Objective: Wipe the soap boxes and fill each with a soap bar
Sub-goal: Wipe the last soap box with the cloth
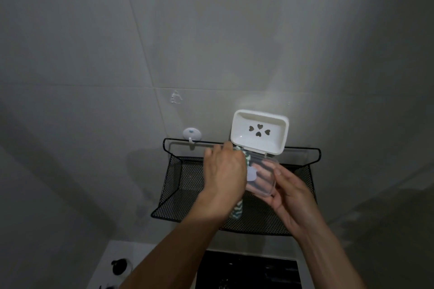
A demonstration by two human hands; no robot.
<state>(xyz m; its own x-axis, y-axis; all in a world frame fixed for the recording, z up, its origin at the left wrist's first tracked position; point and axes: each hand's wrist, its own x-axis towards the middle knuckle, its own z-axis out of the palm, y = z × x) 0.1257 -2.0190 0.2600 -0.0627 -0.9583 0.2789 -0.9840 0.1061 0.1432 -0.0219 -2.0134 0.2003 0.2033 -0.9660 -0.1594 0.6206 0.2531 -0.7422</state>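
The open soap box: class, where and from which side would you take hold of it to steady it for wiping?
Grip the clear lid along its right long edge, coming from the right, as the right hand does. The white tray stands tilted up, and the left hand holds the cloth on the left.

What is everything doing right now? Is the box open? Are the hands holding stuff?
soap box: open, white tray empty, tilted up toward the wall.
clear lid: hinged down, held from below.
cloth: patterned, gripped, pressed against the lid.
left hand: curled round the cloth.
right hand: holds the clear lid, fingers beneath it.
mesh shelf: fixed to the wall, behind the hands.
wall hook: stuck on the wall, nothing hanging.
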